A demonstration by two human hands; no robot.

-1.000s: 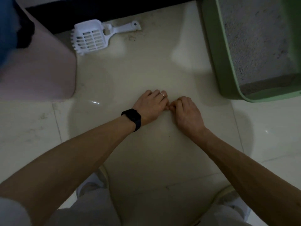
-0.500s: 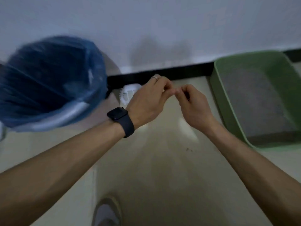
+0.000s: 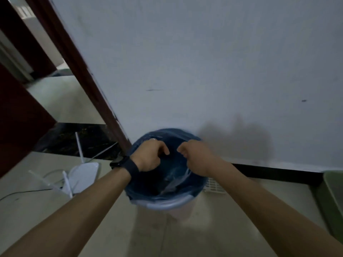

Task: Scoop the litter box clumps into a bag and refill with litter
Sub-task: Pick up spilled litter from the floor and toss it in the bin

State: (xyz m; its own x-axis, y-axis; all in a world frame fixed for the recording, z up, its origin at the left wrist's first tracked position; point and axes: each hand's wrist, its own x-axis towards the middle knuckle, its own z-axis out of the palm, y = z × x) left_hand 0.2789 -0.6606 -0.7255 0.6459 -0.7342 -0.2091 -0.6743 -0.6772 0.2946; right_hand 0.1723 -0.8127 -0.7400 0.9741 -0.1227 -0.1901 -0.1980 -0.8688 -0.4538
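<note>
Hovering curled hands over glossy blue bag.

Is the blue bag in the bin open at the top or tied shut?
Open. The blue bag is stretched over the bin's rim, its dark inside visible below the left hand and right hand.

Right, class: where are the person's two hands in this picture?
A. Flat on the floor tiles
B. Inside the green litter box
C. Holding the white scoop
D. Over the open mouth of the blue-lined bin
D: the left hand and right hand hang, fingers curled, over the blue bag lining the bin.
</note>
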